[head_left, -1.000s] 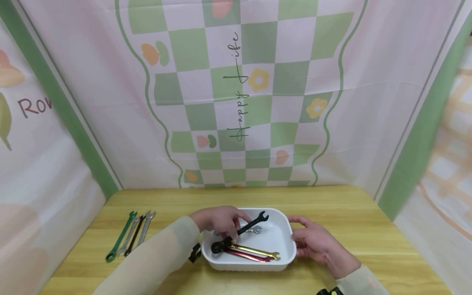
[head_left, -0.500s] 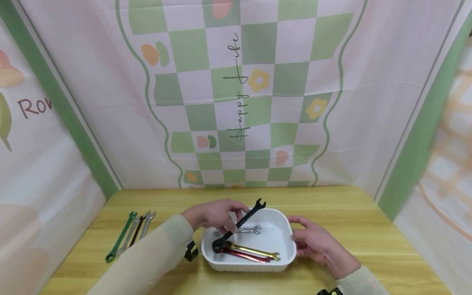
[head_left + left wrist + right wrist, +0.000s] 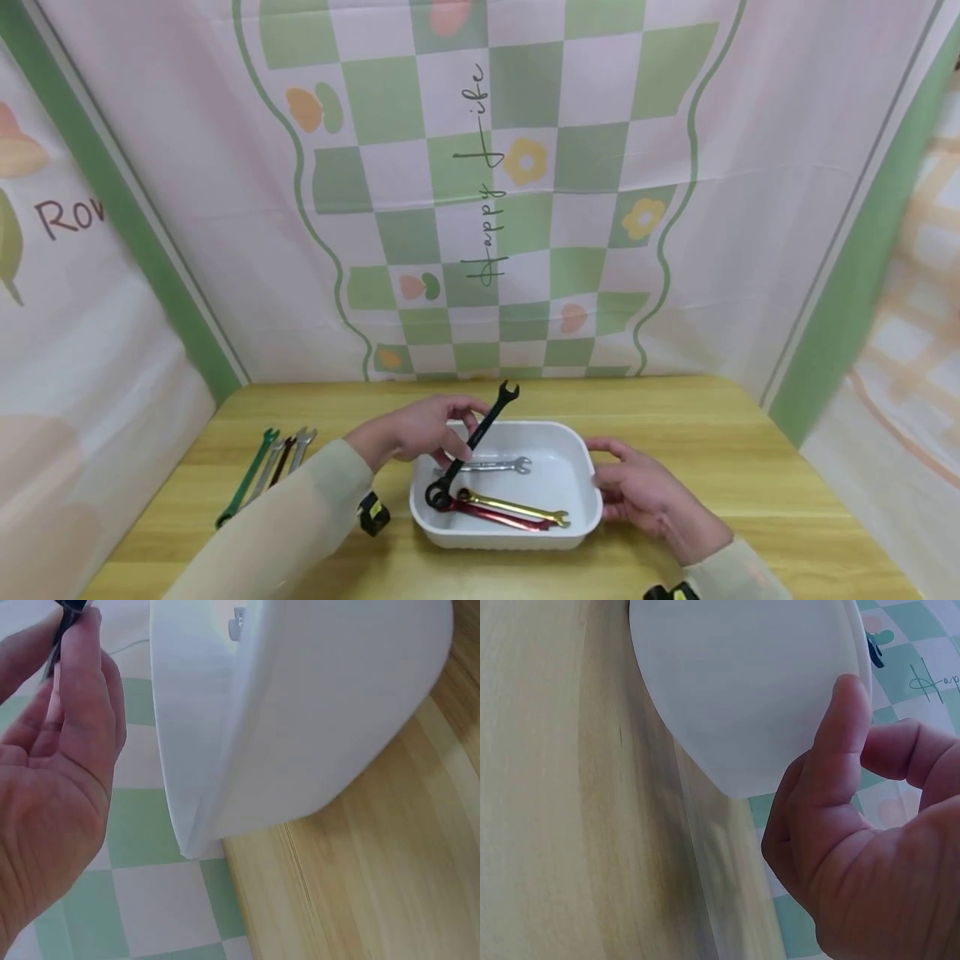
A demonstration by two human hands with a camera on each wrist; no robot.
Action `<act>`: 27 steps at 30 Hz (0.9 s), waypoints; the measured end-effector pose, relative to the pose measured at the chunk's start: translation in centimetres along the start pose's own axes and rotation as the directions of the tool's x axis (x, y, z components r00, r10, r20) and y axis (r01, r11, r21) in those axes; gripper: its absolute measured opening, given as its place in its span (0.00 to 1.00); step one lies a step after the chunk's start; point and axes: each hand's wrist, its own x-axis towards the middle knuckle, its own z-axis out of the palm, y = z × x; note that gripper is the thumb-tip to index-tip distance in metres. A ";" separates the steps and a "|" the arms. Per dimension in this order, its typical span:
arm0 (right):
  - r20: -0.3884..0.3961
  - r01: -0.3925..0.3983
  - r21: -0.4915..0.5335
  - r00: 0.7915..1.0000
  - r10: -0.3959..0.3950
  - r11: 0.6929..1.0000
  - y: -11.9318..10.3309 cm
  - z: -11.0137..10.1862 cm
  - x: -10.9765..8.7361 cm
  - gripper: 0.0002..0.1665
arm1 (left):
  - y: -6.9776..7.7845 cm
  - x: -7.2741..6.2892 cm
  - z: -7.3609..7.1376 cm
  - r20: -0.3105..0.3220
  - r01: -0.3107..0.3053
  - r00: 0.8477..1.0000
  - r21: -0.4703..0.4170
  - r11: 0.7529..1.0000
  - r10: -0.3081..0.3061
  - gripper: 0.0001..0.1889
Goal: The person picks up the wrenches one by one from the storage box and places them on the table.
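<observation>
My left hand [image 3: 429,429] pinches a black ratchet wrench [image 3: 480,433] by its shank. The wrench is tilted, its open end up and its ring end [image 3: 437,495] low over the left part of a white tray [image 3: 581,529]. Inside the tray lie a silver wrench [image 3: 495,466], a gold wrench [image 3: 517,506] and a red wrench [image 3: 502,518]. In the left wrist view, only a dark piece of the black wrench [image 3: 66,626] shows between the fingertips. My right hand [image 3: 645,496] rests its relaxed fingers [image 3: 844,712] against the tray's right outer wall [image 3: 757,690].
Several more wrenches lie side by side on the wooden table [image 3: 750,467] at the left: a green wrench [image 3: 251,479], silver ones and a dark red wrench [image 3: 282,462]. My left sleeve [image 3: 292,517] partly covers them. A printed cloth [image 3: 525,208] hangs behind the table.
My left hand has moved back and left, raising the open end of the black wrench to a steeper tilt. More of the silver wrench now shows. The right hand and tray have stayed put.
</observation>
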 end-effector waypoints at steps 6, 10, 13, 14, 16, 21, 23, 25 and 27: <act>-0.003 -0.001 -0.002 1.000 0.001 1.000 0.1 -0.1 0.2 0.45 | -0.4 -0.4 -0.6 -0.075 0.007 0.997 -0.043 0.999 -0.011 0.36; 0.006 -0.001 0.005 1.000 0.001 1.000 0.2 -0.1 0.3 0.45 | -0.8 -1.1 -1.4 -0.107 -0.005 0.994 -0.079 0.997 -0.004 0.37; 0.007 0.001 0.006 1.000 -0.001 1.000 0.2 -0.1 0.3 0.45 | -1.0 -1.9 -2.1 -0.140 -0.016 0.990 -0.105 0.994 0.002 0.37; 0.008 0.001 0.007 1.000 -0.001 1.000 0.2 -0.1 0.3 0.44 | -1.0 -2.2 -2.4 -0.155 -0.019 0.988 -0.112 0.993 0.002 0.37; 0.007 0.001 0.005 1.000 -0.001 1.000 0.2 -0.2 0.4 0.44 | -1.1 -2.7 -3.0 -0.185 -0.025 0.983 -0.120 0.992 0.002 0.37; 0.010 -0.001 0.004 1.000 0.001 1.000 0.3 -0.3 0.4 0.45 | -1.3 -4.2 -4.7 -0.250 -0.027 0.968 -0.116 0.993 -0.003 0.38; 0.014 -0.002 0.006 1.000 0.002 1.000 0.3 -0.3 0.4 0.45 | -1.4 -4.8 -5.4 -0.276 -0.023 0.961 -0.117 0.993 -0.010 0.38; 0.018 -0.003 0.008 1.000 0.003 1.000 0.3 -0.3 0.4 0.45 | -1.7 -5.4 -6.2 -0.295 -0.018 0.955 -0.121 0.993 -0.019 0.38; 0.020 -0.003 0.009 1.000 0.002 1.000 0.3 -0.4 0.4 0.45 | -2.0 -5.9 -6.8 -0.314 -0.012 0.949 -0.121 0.993 -0.027 0.38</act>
